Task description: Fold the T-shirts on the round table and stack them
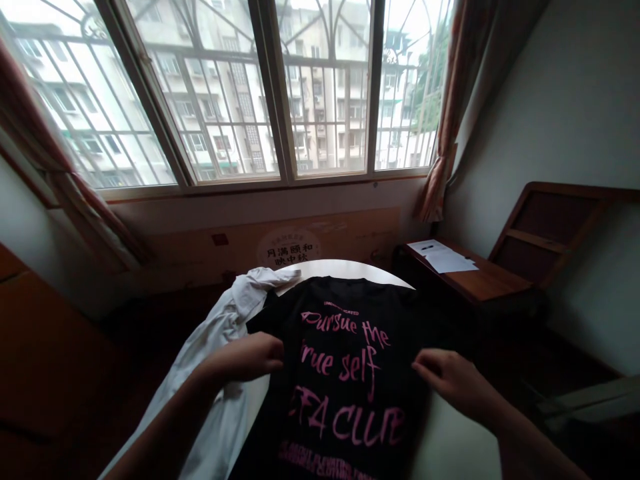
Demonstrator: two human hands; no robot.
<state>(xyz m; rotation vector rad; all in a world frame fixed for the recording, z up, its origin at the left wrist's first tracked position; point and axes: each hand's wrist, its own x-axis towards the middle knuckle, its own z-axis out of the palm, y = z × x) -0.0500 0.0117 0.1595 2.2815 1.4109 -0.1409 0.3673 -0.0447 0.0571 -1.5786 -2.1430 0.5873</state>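
Note:
A black T-shirt (345,373) with pink lettering lies spread on a round white table (370,270), its neck end towards the window. My left hand (253,357) is closed at the shirt's left side, just below the sleeve. Across from it, my right hand (445,373) pinches the shirt's right side. The fabric inside my fingers is mostly hidden. A crumpled white garment (215,340) lies along the table's left side, partly behind my left forearm, and hangs over the edge.
A wooden chair (500,283) stands at the right with white papers (450,259) and a dark pen on its surface. Beyond the table, a printed cardboard panel (340,233) leans under the barred window. Curtains (440,167) hang at both sides.

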